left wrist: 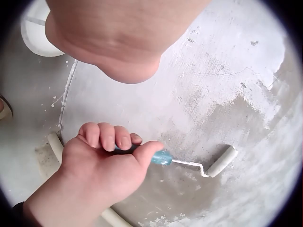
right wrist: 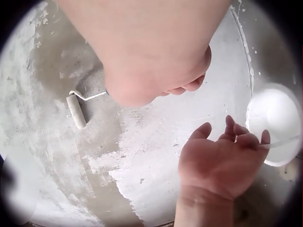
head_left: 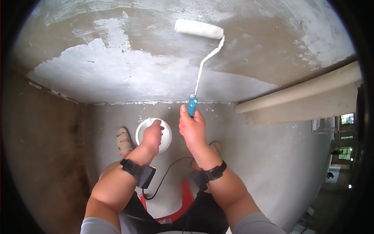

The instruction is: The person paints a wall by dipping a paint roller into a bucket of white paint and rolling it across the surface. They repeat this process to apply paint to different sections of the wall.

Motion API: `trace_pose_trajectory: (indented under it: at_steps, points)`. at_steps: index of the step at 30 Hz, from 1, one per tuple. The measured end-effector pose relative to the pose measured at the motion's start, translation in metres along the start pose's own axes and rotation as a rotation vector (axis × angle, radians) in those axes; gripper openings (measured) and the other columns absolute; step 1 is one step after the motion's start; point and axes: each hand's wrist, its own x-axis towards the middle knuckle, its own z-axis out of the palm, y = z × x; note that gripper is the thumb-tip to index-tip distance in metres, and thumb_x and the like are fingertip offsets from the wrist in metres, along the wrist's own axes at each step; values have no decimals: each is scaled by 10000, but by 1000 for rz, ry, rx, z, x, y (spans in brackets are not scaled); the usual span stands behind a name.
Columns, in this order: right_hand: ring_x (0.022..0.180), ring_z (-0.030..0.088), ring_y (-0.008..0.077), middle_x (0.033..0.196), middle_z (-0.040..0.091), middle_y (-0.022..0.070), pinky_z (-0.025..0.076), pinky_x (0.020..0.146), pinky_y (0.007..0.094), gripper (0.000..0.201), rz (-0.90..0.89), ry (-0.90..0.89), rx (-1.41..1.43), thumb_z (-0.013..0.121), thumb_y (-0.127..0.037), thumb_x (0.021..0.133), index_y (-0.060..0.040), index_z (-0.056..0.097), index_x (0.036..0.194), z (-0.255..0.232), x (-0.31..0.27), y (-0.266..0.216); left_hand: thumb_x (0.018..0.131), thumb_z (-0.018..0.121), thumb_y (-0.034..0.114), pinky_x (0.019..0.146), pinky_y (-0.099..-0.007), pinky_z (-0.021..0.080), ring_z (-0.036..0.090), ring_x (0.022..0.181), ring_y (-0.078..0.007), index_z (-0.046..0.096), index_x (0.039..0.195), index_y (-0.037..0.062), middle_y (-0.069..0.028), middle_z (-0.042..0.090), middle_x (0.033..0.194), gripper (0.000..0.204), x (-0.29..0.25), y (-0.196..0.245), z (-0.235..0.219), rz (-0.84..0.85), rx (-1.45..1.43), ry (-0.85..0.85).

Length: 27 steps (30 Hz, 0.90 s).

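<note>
My right hand (head_left: 193, 128) grips the blue handle (head_left: 193, 105) of a paint roller. Its white roller sleeve (head_left: 199, 29) lies at or close to the patchy wall surface (head_left: 156, 74); exact contact is unclear. In the left wrist view the right hand (left wrist: 106, 161) has its fingers curled round that handle (left wrist: 162, 157). My left hand (head_left: 153, 135) is over a white bucket (head_left: 166, 137) on the left. The right wrist view shows the left hand's (right wrist: 222, 163) fingers partly curled at a pale handle strip (right wrist: 286, 141) crossing the bucket (right wrist: 274, 116).
A sandalled foot (head_left: 124, 141) stands left of the bucket, another (head_left: 215, 147) behind the right forearm. A red stool (head_left: 183, 206) is under the person, with a black cable (head_left: 165, 174) on the floor. A pale pipe (head_left: 304, 89) runs along the wall at right.
</note>
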Motion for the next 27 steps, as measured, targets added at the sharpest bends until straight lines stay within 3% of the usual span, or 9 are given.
trace_pose_trajectory:
  at_steps: [7, 9, 13, 19, 21, 24, 26, 27]
  points:
    - [455, 330, 26, 589, 390, -86, 235, 392, 235, 336, 71, 156, -201, 669, -346, 983, -152, 472, 792, -64, 2, 41, 977, 454, 476, 837, -395, 408, 413, 851, -189, 586, 1201, 1, -172, 527, 1235, 542, 4, -4, 19, -4, 2, -33]
    - [607, 463, 99, 670, 544, -9, 385, 551, 305, 429, 56, 283, -426, 717, -436, 920, -41, 600, 801, -91, 5, 61, 973, 462, 473, 837, -399, 409, 411, 842, -186, 589, 1186, 5, -155, 530, 1197, 529, 5, -4, 25, -12, -1, -39]
    - [632, 473, 117, 663, 549, 8, 400, 576, 328, 458, 121, 278, -459, 722, -455, 909, -33, 605, 776, -124, 10, 75, 966, 473, 467, 851, -402, 413, 411, 834, -186, 589, 1166, 14, -120, 514, 1112, 509, 3, -4, 34, -24, -9, -70]
    - [622, 465, 114, 655, 544, 7, 398, 568, 337, 443, 191, 199, -410, 694, -428, 930, -42, 587, 742, -87, 8, 74, 968, 471, 472, 870, -410, 415, 409, 840, -192, 584, 1175, 14, -128, 515, 1118, 515, 6, -6, 37, -32, -2, -64]
    - [599, 469, 106, 650, 541, 3, 394, 543, 329, 421, 133, 177, -399, 684, -410, 938, -38, 581, 768, -62, 9, 66, 970, 468, 473, 872, -413, 414, 409, 831, -191, 583, 1175, 13, -131, 516, 1122, 516, 4, -6, 35, -34, -3, -53]
    - [567, 456, 81, 640, 524, -9, 377, 504, 297, 373, 72, 91, -238, 673, -374, 956, -48, 568, 810, -21, 13, 37, 977, 461, 473, 814, -394, 419, 408, 805, -188, 579, 1180, 12, -135, 526, 1122, 517, 3, -5, 28, -4, -22, -50]
    - [473, 341, 56, 586, 393, -59, 272, 429, 246, 352, 34, -60, 24, 605, -310, 1026, -135, 453, 761, 8, 11, 5, 980, 454, 461, 703, -355, 405, 393, 755, -168, 582, 1135, 26, -117, 525, 1070, 479, 3, -6, 24, -2, -35, -51]
    - [473, 341, 56, 586, 393, -59, 272, 429, 246, 352, 35, -62, 28, 605, -310, 1026, -135, 453, 761, 19, 5, -12, 980, 454, 461, 703, -355, 405, 393, 755, -168, 582, 1135, 26, -117, 525, 1070, 479, 6, -9, 22, -1, -34, -47]
